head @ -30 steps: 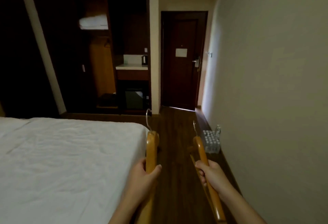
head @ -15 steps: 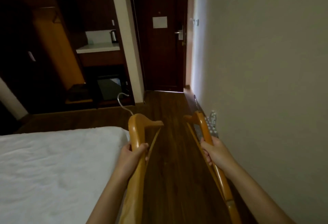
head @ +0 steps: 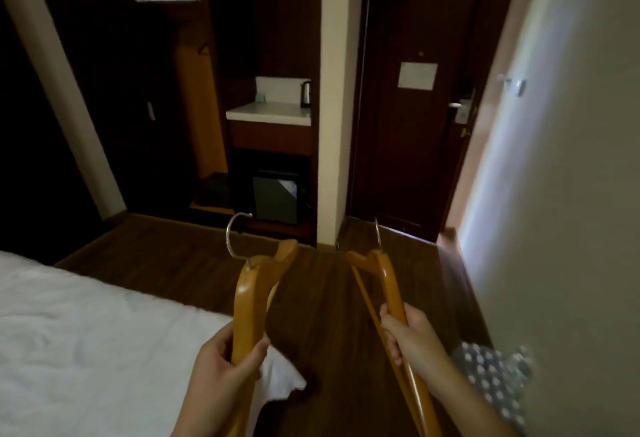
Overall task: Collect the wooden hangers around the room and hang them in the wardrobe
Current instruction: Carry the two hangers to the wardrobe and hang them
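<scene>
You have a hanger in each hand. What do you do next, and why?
Probably walk forward toward the wardrobe ahead on the left, past the bed. The left hand grips the left hanger, the right hand the right hanger, and the wardrobe looks out of reach.

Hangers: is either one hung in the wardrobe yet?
No, the left hand grips the left hanger and the right hand grips the right hanger, both short of the wardrobe.
</scene>
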